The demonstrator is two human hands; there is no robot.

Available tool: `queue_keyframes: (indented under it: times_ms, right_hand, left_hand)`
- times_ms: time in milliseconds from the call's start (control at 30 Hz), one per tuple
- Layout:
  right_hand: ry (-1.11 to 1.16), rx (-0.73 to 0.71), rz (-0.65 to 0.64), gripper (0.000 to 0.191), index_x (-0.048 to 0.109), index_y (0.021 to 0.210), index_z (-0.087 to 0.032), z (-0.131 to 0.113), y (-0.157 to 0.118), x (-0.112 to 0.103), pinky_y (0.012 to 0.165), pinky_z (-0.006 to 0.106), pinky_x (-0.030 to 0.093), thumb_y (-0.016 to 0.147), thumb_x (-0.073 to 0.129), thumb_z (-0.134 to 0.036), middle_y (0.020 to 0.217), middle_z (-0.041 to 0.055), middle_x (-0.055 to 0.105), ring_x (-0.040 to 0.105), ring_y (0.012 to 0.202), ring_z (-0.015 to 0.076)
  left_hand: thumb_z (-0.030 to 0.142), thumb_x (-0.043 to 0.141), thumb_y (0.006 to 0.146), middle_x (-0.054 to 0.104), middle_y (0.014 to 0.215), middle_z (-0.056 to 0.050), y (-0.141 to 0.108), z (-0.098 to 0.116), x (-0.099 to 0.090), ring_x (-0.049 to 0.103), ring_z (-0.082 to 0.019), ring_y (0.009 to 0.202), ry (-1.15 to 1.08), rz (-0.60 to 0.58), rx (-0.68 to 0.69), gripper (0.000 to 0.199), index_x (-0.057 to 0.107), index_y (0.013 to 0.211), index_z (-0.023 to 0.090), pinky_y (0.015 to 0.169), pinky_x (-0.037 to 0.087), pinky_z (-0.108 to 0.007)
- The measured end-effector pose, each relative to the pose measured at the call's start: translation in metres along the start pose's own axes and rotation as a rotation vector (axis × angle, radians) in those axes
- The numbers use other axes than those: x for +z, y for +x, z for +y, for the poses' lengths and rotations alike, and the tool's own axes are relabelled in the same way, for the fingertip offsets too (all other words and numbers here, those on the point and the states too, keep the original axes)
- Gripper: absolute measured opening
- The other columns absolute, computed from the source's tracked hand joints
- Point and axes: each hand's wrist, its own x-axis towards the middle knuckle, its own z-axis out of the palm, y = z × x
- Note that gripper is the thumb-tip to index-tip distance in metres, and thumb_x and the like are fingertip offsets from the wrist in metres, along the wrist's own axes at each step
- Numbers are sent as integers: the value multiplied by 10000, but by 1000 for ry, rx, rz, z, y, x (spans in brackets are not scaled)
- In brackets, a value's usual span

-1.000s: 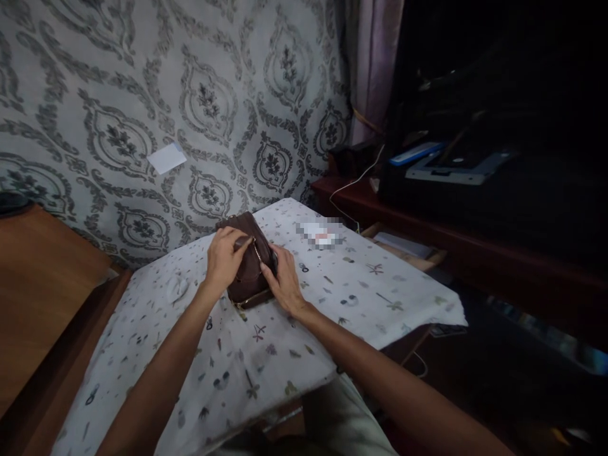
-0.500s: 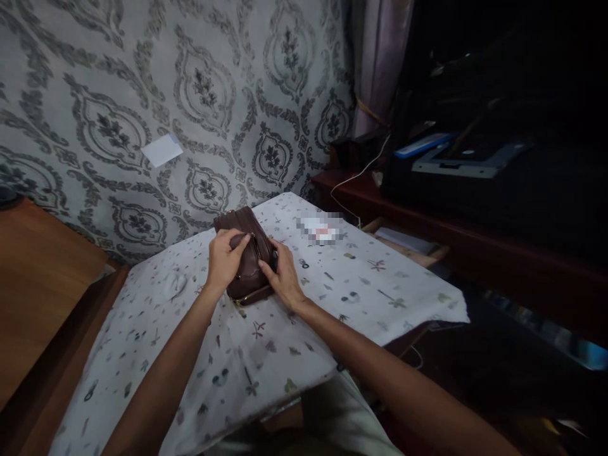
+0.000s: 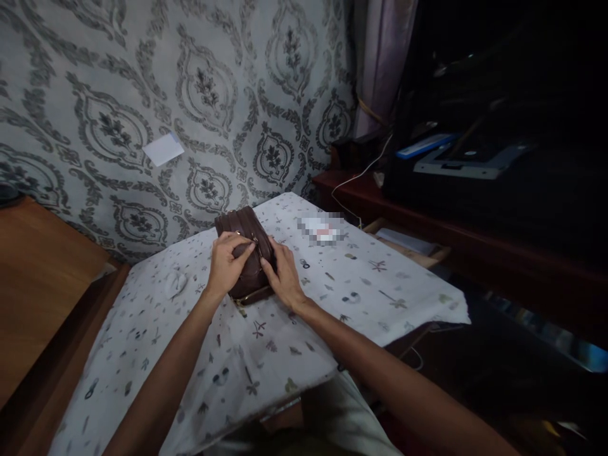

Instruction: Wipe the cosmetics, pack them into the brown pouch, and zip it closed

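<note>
A brown leather handbag (image 3: 249,221) with zippers and gold-coloured metal fittings lies on the patterned white tablecloth (image 3: 304,345). My left hand (image 3: 227,263) is over its left side, with thumb and forefinger pinched together at a zipper pull near the top; the fingers partly hide the pull. Around the bag's right side my right hand (image 3: 286,273) keeps a grip, its thumb on the top face and its fingers along the far side. The bag's contents are out of sight.
A small crumpled white item (image 3: 175,283) lies left of the bag. Beyond it to the right is a blurred-out white item (image 3: 323,228). An open drawer (image 3: 432,256) juts out beside the table's right edge, below a thin white cable (image 3: 349,183). A wooden surface (image 3: 42,272) stands at left.
My left thumb and forefinger have shifted slightly to the right along the zipper. My right hand and the bag stay nearly where they were.
</note>
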Motion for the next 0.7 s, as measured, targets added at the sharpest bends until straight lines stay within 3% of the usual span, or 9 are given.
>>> queue_keyframes:
  times_ms: [167,267,367,433,567,633,700]
  right_hand:
    - [-20,6,-6,565,356,1553,-196,-1,0,-1,1082,526,461,1041,394,-430,1349,164,585,532,1250,300]
    - [-19,9,-13,573,333,1562,-197,-3,-1,-4,1089,532,458,1040,395,-426,1355,167,576,527,1261,301]
    - [-25,-15,2,576,316,1562,-199,-9,-2,-5,1103,528,449,1038,413,-416,1391,169,544,505,1291,298]
    - [-43,-57,53,557,339,1540,-197,-15,-4,-6,1109,528,438,1030,444,-395,1428,173,513,481,1319,300]
    - [-98,-174,149,335,551,1314,-187,-27,-7,-10,1034,497,471,1001,506,-300,1328,169,580,534,1235,296]
    - [-135,-266,106,226,621,1185,-205,-31,-9,-12,984,470,480,998,500,-243,1195,134,653,581,1137,276]
    - [-178,-378,17,247,636,1192,-208,-33,-12,-12,1000,462,457,1003,478,-204,1159,114,693,593,1127,262]
  left_hand:
    - [293,673,908,746,862,-48,-8,5,-4,621,-243,968,39,-55,86,117,745,850,221,969,473,-440]
    - [285,692,898,746,986,-54,-11,6,-13,606,-251,1056,95,-83,118,91,727,958,225,1008,467,-435]
    - [286,710,872,681,1212,-81,-13,1,-28,570,-272,1177,194,-80,93,331,657,1194,232,1052,447,-442]
    - [291,687,875,654,1239,-97,-15,-6,-36,563,-285,1196,236,-62,49,401,615,1264,225,1039,457,-441]
    - [302,608,921,688,1099,-87,-19,-19,-42,622,-269,1076,225,1,-51,250,657,1148,208,937,502,-408]
    - [295,586,933,699,1036,-75,-20,-22,-39,643,-253,1014,204,34,-78,192,679,1077,207,896,508,-387]
    - [274,569,938,705,1000,-73,-20,-22,-37,651,-246,979,197,64,-84,173,695,1030,201,871,507,-376]
